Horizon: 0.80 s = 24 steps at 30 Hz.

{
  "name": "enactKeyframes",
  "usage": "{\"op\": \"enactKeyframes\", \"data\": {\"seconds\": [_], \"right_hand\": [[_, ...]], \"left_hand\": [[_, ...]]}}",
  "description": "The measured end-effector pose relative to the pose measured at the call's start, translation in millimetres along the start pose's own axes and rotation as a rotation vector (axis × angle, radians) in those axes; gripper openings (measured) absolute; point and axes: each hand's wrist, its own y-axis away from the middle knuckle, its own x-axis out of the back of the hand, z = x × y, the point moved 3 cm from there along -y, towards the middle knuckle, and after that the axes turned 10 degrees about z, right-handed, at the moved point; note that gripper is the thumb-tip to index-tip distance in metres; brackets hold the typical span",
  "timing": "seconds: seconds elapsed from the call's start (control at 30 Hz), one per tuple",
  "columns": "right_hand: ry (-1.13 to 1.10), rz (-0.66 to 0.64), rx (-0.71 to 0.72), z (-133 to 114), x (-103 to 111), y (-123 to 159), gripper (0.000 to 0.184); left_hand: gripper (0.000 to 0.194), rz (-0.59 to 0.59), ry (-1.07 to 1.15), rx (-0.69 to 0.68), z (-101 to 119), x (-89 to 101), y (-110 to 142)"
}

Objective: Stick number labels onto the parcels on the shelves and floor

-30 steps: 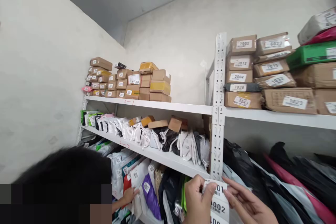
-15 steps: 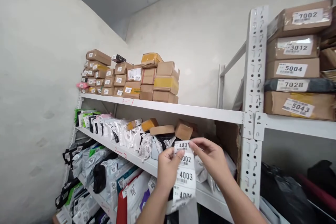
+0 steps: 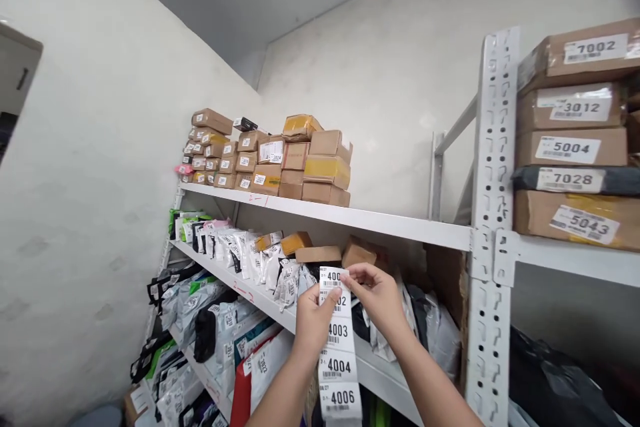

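I hold a long strip of white numbered barcode labels upright in front of the shelves. My left hand grips the strip from the left side, thumb on its face. My right hand pinches the top label's right corner. Printed numbers 4003, 4004 and 4006 show on the strip. Behind my hands, the middle shelf carries standing plastic mailer bags and small brown boxes.
White metal racking with an upright post fills the right. The top shelf bears stacked cardboard boxes; numbered parcels sit at the right. Lower shelves hold many mailer bags. A plain wall runs along the left.
The view swung left and up, and another person's head left the frame. My hands rose with the label strip; more labels now hang below, and my right hand pinches the top corner.
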Motion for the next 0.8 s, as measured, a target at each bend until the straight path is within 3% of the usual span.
{"op": "enactKeyframes", "data": {"seconds": [0.17,0.3,0.37,0.5,0.6,0.7,0.8], "right_hand": [[0.178,-0.089,0.234,-14,-57,-35,0.013],[0.309,0.068,0.46,-33,-113,-91,0.014],[0.487,0.112,0.523,-42,-143,-127,0.017],[0.924,0.057,0.61,-52,-199,-190,0.013],[1.076,0.063,0.637,-53,-221,-214,0.012],[1.185,0.086,0.688,-51,-229,-221,0.014],[1.287,0.024,0.936,-54,-231,-221,0.023]], "left_hand": [[0.043,0.197,0.072,-0.065,0,20.8,-41],[0.04,0.185,0.109,-0.032,-2,42.0,-80],[0.039,0.201,0.11,-0.027,-4,50.4,-96],[0.043,0.234,0.219,-0.048,-11,58.6,-127],[0.044,0.183,0.247,-0.01,-19,60.8,-151],[0.044,0.147,0.251,-0.012,-24,65.0,-173],[0.045,0.105,0.235,-0.042,-22,67.4,-194]]}}
